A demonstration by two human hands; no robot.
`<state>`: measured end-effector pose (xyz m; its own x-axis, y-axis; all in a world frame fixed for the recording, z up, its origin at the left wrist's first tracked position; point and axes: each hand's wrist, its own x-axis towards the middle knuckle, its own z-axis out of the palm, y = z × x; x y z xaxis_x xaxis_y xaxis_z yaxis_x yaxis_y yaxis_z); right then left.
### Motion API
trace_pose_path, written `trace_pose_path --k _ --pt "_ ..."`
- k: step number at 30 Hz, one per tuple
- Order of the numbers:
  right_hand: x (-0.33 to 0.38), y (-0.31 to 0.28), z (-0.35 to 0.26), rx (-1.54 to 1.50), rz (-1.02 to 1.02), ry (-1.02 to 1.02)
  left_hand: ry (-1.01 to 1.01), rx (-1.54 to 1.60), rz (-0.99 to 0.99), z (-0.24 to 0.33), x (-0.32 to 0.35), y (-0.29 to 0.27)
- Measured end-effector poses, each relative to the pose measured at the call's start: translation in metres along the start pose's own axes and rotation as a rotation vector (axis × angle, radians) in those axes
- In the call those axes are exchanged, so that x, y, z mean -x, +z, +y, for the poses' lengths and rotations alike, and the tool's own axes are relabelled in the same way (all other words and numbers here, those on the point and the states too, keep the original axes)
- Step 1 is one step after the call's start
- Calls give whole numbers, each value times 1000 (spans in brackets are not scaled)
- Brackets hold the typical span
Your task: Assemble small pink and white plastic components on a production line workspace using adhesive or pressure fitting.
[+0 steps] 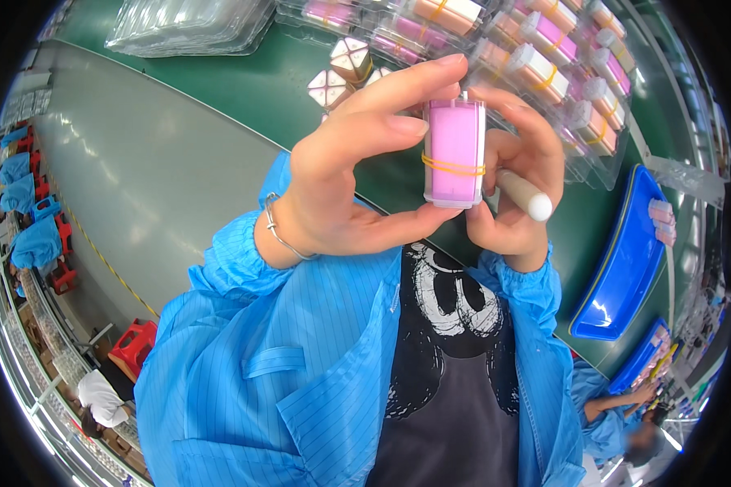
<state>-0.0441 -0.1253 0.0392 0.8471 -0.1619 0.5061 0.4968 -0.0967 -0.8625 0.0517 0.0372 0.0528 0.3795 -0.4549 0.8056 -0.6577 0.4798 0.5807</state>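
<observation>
Both hands are busy with one pack (455,138), a pink block in a clear case, raised in front of the chest with the table (235,89) behind it. The left hand (325,174) pinches it from the left, thumb under the near end, a finger against its side. The right hand (542,150) steadies the right side by the fingertips and also has a pale, white-ended tube (524,195) tucked in its grasp.

That shared grip looks like the weak spot: if the tube rolled, the right fingers might shift and let the pack tilt or drop. The yellow band (455,167) sits slightly askew around the lower half; a thumb sliding up could push it off, and the case might then loosen. Drawing back carelessly at far left could knock the small upright packs (329,88). Farther right, banded packs (540,69) crowd their clear trays, so a careless sleeve could disturb them.
</observation>
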Motion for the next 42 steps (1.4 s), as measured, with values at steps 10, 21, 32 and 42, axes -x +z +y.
trace_pose_path --k 10,21,32,42 --pt "6 5 -2 -166 -78 198 -3 -107 -61 -6 -8 7" --pt "13 -3 -5 -265 -38 219 45 -218 -78 -16 -27 22" --pt "57 -51 -100 441 578 128 -152 -326 -452 3 -37 13" --pt "232 -255 -239 1725 1459 1167 -306 -729 -460 -10 -21 -24"
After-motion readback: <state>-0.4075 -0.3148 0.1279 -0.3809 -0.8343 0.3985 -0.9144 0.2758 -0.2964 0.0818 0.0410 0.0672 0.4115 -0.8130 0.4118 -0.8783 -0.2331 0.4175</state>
